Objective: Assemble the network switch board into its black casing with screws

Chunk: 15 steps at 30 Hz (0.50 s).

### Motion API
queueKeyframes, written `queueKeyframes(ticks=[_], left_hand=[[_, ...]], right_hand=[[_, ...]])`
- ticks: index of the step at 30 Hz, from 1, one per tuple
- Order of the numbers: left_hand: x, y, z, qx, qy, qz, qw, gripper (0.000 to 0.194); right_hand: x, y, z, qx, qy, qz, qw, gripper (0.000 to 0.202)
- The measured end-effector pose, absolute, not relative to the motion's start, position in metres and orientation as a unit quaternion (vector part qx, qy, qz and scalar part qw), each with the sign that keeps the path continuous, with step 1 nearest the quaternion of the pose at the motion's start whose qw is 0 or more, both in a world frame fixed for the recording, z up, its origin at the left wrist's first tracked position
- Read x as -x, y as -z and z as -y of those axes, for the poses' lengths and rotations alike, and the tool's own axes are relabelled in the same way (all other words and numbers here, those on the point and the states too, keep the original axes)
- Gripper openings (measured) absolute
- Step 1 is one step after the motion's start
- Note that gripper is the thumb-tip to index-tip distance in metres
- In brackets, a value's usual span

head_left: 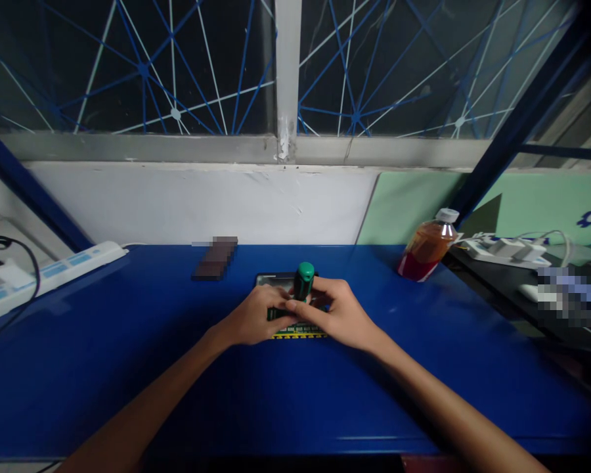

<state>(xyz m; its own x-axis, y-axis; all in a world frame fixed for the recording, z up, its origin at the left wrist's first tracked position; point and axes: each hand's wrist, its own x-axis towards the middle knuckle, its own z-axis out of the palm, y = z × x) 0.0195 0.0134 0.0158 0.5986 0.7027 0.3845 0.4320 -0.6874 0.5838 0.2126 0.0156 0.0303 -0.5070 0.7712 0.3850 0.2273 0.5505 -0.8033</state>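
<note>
A screwdriver (304,281) with a dark green handle and a brighter green cap stands roughly upright in the middle of the table. My right hand (343,311) curls round it from the right, fingers closed below the cap. From the left, my left hand (255,316) meets it with bent, closed fingers; what lies in them is hidden. Beneath both hands lies a tool-bit case (300,336), with green rows of small pieces and a yellow-and-black front edge. Its dark-rimmed back part (274,280) shows behind my left fingers. The screwdriver's lower end is covered by my fingers.
On the blue table (256,407), a dark, pixelated flat object (215,259) lies back left. A white power strip (54,279) with a black cable runs along the left. A bottle of reddish drink (427,246) stands back right. More plugs (517,249) sit on a dark surface beyond.
</note>
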Motion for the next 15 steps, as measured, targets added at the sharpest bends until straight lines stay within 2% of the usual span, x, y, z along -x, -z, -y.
queueKeyframes(ticks=[7, 15], left_hand=[[-0.0204, -0.0133, -0.0148, -0.852, -0.306, -0.357, 0.230, 0.015], [-0.0202, -0.0153, -0.0135, -0.861, -0.315, -0.329, 0.226, 0.013]], right_hand=[[-0.2131, -0.0294, -0.0154, 0.328, -0.354, 0.788, 0.382, 0.032], [-0.2117, -0.0324, -0.0143, 0.312, -0.350, 0.793, 0.390, 0.027]])
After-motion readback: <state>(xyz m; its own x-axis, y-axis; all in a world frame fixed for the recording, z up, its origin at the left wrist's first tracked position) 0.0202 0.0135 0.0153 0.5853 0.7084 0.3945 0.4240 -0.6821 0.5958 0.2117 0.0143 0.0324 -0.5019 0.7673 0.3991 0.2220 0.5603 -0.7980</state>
